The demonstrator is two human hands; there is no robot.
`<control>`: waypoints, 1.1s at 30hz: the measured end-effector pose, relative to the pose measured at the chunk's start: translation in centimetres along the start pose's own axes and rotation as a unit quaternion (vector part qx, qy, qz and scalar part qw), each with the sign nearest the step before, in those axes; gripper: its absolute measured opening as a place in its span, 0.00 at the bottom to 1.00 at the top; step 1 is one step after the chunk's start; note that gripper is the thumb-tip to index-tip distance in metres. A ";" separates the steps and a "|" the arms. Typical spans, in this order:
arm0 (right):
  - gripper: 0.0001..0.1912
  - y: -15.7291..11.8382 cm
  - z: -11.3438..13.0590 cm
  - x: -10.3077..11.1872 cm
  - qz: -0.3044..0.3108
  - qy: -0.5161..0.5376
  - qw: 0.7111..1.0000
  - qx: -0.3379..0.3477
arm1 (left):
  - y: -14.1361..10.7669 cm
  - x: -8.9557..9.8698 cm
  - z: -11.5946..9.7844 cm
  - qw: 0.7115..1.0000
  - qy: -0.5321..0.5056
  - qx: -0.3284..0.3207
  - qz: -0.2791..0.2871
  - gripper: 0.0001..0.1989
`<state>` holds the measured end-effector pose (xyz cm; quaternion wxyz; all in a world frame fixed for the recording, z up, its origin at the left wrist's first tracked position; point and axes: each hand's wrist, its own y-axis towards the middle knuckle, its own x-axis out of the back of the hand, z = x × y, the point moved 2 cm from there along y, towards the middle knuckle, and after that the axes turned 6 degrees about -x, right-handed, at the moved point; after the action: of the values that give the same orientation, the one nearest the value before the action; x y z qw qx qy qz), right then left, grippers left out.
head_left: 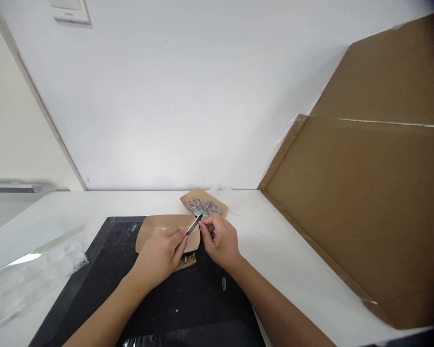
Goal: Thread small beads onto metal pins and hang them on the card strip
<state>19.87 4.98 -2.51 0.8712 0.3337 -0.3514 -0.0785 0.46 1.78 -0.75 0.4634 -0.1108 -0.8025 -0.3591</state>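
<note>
White wall (166, 96) meets the far edge of a white table (264, 241), where a black mat (202, 308) lies. Near the mat's far edge, by a brown tray (148, 226)'s right side, the left hand (163, 248) pinches a slim dark piece (194, 225). The right hand (221, 239), fingers curled nearly closed, meets the piece's upper end; whether it grips anything, I cannot tell.

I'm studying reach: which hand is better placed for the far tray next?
Probably the right hand: it looks nearer the far tray, while the left hand holds the black stick.
</note>
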 end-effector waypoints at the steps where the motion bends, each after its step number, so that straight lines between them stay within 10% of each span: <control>1: 0.08 0.1 -0.2 0.1 -0.005 0.005 1.000 -0.007 | 0.0 0.0 0.0 1.000 -0.003 0.004 0.003 0.16; 10: 0.05 -0.8 1.3 -0.6 0.081 0.030 0.995 0.059 | 0.3 0.2 0.0 0.999 -0.030 0.018 0.005 0.16; 33: 0.07 0.0 0.3 0.2 0.034 0.077 0.996 0.001 | 0.3 0.2 -0.1 0.993 -0.113 0.045 -0.010 0.17</control>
<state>19.83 4.73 -2.26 0.8975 0.3273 -0.2948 -0.0230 0.55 1.91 -0.39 0.3707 -0.1219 -0.8662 -0.3122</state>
